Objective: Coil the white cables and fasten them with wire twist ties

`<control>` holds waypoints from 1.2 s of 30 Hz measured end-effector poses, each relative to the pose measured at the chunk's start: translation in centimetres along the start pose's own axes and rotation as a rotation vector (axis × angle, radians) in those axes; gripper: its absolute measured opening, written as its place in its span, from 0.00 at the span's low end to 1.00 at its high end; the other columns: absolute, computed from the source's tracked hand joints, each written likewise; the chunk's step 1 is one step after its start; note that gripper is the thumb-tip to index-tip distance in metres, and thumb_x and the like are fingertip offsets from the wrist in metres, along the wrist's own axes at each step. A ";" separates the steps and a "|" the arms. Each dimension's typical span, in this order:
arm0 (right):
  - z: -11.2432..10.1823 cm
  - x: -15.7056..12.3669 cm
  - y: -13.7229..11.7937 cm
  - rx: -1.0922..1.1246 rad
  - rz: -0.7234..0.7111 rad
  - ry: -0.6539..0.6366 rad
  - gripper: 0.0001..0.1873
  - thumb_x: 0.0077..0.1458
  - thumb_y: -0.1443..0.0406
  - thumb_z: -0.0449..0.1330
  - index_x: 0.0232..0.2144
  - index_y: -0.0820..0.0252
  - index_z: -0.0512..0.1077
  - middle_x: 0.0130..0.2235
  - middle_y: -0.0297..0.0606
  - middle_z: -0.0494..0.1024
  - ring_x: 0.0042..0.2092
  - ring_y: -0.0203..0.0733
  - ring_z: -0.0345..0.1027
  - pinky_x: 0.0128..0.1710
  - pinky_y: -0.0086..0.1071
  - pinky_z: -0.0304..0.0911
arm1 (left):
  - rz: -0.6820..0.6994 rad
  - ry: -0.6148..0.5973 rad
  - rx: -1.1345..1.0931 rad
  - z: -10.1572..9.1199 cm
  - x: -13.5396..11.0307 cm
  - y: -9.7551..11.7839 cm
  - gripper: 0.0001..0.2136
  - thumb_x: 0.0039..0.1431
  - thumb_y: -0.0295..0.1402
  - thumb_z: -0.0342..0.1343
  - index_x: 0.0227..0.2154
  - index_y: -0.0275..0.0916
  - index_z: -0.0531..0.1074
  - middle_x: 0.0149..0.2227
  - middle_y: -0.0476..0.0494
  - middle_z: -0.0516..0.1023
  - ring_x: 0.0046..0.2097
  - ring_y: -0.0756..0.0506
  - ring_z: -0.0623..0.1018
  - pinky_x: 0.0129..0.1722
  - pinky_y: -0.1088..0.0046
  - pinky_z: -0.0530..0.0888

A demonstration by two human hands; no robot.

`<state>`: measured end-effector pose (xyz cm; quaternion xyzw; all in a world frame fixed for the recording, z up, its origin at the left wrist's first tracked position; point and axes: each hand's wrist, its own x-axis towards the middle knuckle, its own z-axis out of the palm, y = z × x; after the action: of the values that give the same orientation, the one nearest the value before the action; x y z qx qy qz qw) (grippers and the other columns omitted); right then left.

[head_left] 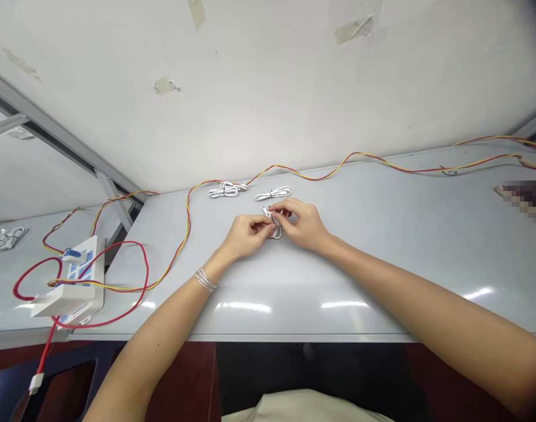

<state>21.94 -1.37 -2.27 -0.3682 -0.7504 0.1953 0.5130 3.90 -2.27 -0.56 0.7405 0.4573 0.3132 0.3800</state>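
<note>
Both my hands meet over the middle of the grey table point(382, 264). My left hand point(246, 233), with silver bangles at the wrist, pinches a small coiled white cable point(274, 225). My right hand point(300, 223) has its fingers closed on the same white cable from the other side. Just beyond my hands lie two more bundled white cables, one point(227, 190) to the left and one point(273, 193) straight ahead.
A twisted red and yellow wire point(359, 157) runs along the table's far edge and down to a white and blue box point(74, 281) at the left, ringed by a red cord point(136, 293). Another white cable bundle point(6, 237) lies on the neighbouring table.
</note>
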 end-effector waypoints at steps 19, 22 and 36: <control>0.1 -0.1 0.6 0.025 0.101 -0.025 0.06 0.55 0.68 0.61 0.36 0.60 0.78 0.34 0.39 0.81 0.34 0.40 0.74 0.34 0.33 0.67 | -0.100 0.180 -0.367 -0.4 0.6 0.6 0.16 0.48 0.42 0.67 0.32 0.33 0.74 0.25 0.44 0.78 0.29 0.47 0.79 0.24 0.77 0.72; 0.0 -0.1 0.5 0.018 0.068 -0.032 0.06 0.55 0.70 0.60 0.34 0.60 0.77 0.33 0.39 0.79 0.34 0.39 0.72 0.35 0.33 0.67 | -0.128 0.163 -0.389 -0.4 0.6 0.7 0.18 0.47 0.43 0.68 0.32 0.33 0.74 0.25 0.44 0.78 0.27 0.49 0.77 0.23 0.77 0.71; 0.1 -0.1 0.4 0.021 0.074 0.008 0.06 0.56 0.67 0.62 0.37 0.59 0.76 0.36 0.39 0.81 0.34 0.39 0.73 0.34 0.33 0.67 | -0.127 0.125 -0.436 -0.6 0.5 1.1 0.19 0.46 0.46 0.69 0.31 0.34 0.74 0.24 0.45 0.78 0.21 0.52 0.73 0.21 0.77 0.69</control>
<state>22.01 -1.16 -2.66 -0.3914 -0.7320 0.2205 0.5122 4.12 -1.95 0.70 0.5899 0.4472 0.4253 0.5207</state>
